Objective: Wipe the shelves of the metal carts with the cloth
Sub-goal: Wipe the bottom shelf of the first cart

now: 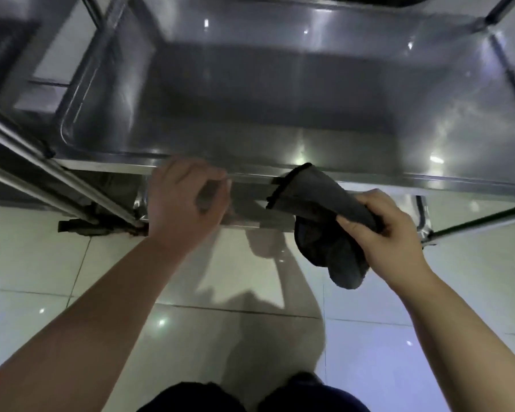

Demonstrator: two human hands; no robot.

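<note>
Glossy pale floor tiles [72,278] lie under a steel metal cart [107,93], whose tray-like shelf [280,99] gleams with streaky reflections. Over the shelf's front rim [428,179] is the cloth [312,194], grey, folded and dark-stitched along one edge, its loose end drooping below the rim. The right hand [390,227] grips it. The left hand [185,209] curls at the rim; whether it holds it, I cannot tell.

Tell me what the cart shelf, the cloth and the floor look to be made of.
Cart shelf: likely stainless steel, brushed, mirroring lights. Cloth, gripped by the right hand: soft grey fabric, matte, folding limply, dark stitched edge. Floor: probably glazed tile, glossy, grout lines.
</note>
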